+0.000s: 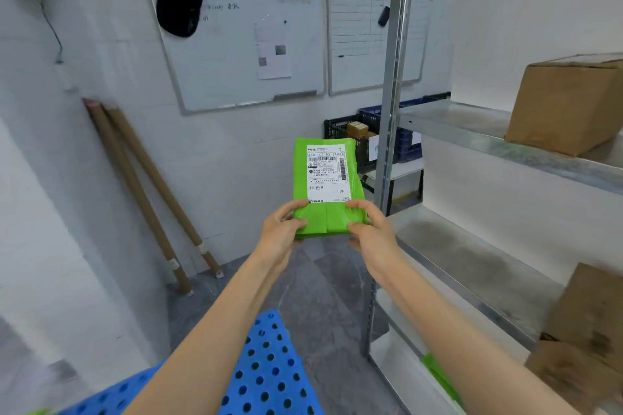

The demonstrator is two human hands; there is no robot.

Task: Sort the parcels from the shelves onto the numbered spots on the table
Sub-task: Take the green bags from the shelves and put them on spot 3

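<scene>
A green plastic parcel (pixel 325 215) with a white shipping label hangs in the air in front of me, label facing up. My left hand (pixel 281 229) grips its near left corner and my right hand (pixel 369 229) grips its near right corner. It is held just left of the metal shelf unit (pixel 472 266). A brown cardboard box (pixel 566 104) stands on the upper shelf at the right. Two more cardboard boxes (pixel 586 330) sit on the shelf below, at the right edge. Another green parcel (pixel 438 374) lies on the lowest shelf, partly hidden by my right arm.
A blue perforated plastic surface (pixel 269 374) lies below my arms. Two long cardboard tubes (pixel 141 185) lean against the white wall at the left. Whiteboards (pixel 242 43) hang on the wall. Black and blue crates (pixel 367 134) stand behind the shelf post (pixel 391 77).
</scene>
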